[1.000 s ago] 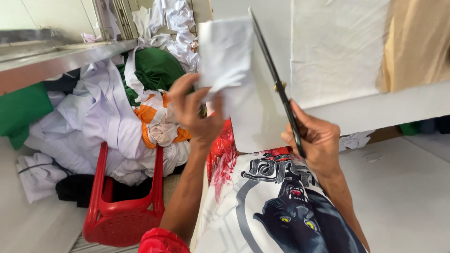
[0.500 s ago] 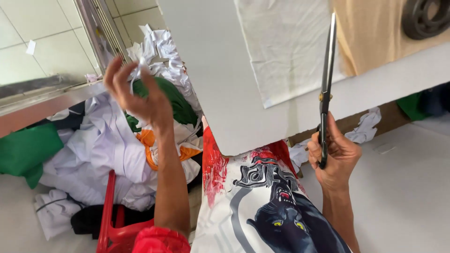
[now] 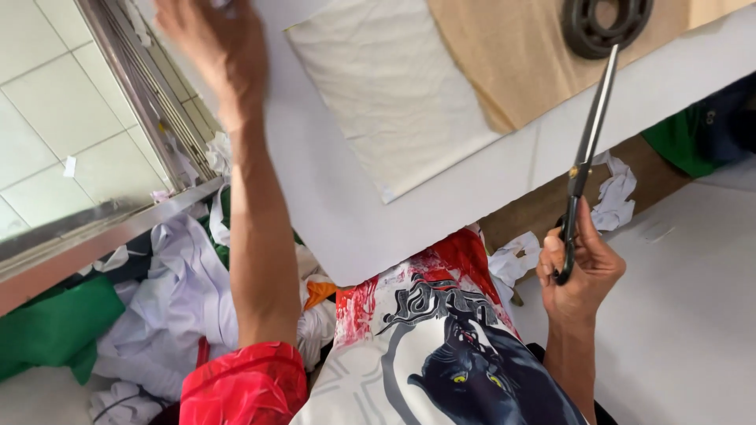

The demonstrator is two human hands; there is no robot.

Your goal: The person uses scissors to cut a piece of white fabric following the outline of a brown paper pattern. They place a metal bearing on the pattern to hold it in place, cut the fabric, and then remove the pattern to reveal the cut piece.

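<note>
My right hand grips the black handles of long scissors, whose blades are together and point up past the edge of the white table. My left hand is raised high at the top left, over the far side of the table and beside a cream fabric sheet. Its fingers run out of the picture, so what it holds is hidden. A printed garment with a black panther and red splashes hangs below the table edge, between my arms.
A tan fabric lies next to the cream sheet, with a black ring-shaped object on it. A heap of white and green clothes fills the lower left. White scraps lie to the right. A tiled wall and metal rail are at the left.
My left hand has risen from the clothes heap, where it held a white crumpled piece, to the table's far side. The scissors stay upright in my right hand as the view tilts up.
</note>
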